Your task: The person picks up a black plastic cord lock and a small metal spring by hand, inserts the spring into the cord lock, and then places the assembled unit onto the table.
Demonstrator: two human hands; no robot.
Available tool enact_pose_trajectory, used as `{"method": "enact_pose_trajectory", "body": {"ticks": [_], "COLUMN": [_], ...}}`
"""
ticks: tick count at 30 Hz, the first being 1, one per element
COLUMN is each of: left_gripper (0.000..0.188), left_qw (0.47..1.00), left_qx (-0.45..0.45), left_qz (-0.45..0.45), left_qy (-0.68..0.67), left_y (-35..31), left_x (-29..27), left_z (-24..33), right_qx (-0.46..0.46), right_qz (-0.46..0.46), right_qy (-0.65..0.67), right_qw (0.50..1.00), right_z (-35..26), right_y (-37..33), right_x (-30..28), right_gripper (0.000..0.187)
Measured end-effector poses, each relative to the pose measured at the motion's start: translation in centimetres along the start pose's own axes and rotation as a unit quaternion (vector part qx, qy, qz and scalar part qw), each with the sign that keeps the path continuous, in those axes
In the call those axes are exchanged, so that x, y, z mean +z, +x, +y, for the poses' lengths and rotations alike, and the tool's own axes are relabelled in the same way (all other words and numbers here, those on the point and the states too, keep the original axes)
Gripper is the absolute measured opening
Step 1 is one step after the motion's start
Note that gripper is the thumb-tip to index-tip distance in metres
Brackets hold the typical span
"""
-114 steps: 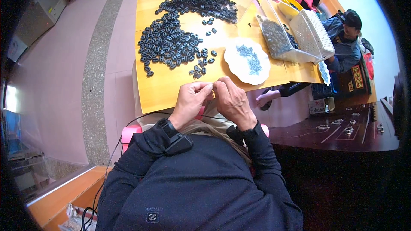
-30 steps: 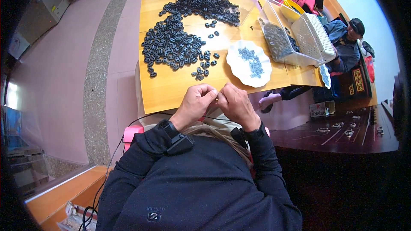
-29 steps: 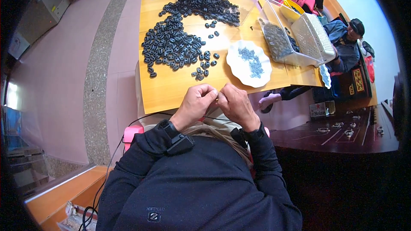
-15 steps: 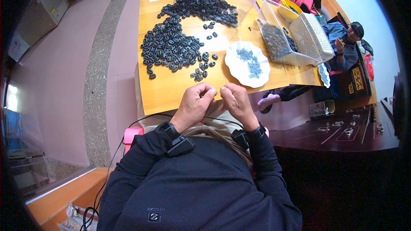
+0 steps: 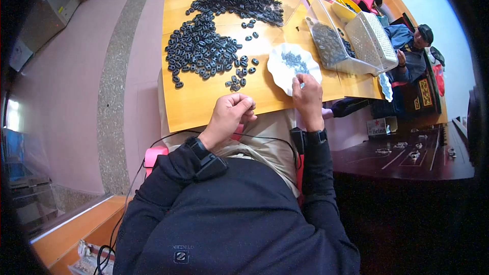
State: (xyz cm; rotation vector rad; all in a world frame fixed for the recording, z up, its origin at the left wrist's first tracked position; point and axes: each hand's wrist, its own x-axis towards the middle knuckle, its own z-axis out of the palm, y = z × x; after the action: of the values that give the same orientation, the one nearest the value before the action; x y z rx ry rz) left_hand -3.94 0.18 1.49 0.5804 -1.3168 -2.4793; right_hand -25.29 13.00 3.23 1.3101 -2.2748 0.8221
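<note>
Clearly apart, hands [image 5: 232, 116] near table [image 5: 191, 109] edge.

Small bluish pieces [image 5: 291, 60] lie on the scalloped white plate [image 5: 275, 69], near black two-holed ovals [image 5: 199, 50].

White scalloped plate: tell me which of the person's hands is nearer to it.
Right. The right hand is partly over the near side of the white scalloped plate; the left hand is apart from it, to its left and closer to the person's body.
</note>
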Motion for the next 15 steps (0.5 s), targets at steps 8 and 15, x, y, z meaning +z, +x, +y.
{"method": "enact_pose_trajectory", "body": {"ticks": [8, 15], "left_gripper": [0.018, 0.018], "left_qw": [0.996, 0.994], "left_qx": [-0.022, -0.014], "left_qz": [-0.001, -0.024], "left_qy": [-0.091, -0.107], "left_y": [-0.3, -0.5], "left_x": [0.4, 0.1], "left_z": [0.1, 0.2], "right_qx": [0.000, -0.027], "right_qz": [-0.172, -0.122], "right_qy": [0.332, 0.360], "right_qw": [0.927, 0.925], "right_z": [-7.0, -9.1], "right_y": [-2.0, -3.1], "right_x": [-1.6, -0.1], "right_gripper": [0.021, 0.019]}}
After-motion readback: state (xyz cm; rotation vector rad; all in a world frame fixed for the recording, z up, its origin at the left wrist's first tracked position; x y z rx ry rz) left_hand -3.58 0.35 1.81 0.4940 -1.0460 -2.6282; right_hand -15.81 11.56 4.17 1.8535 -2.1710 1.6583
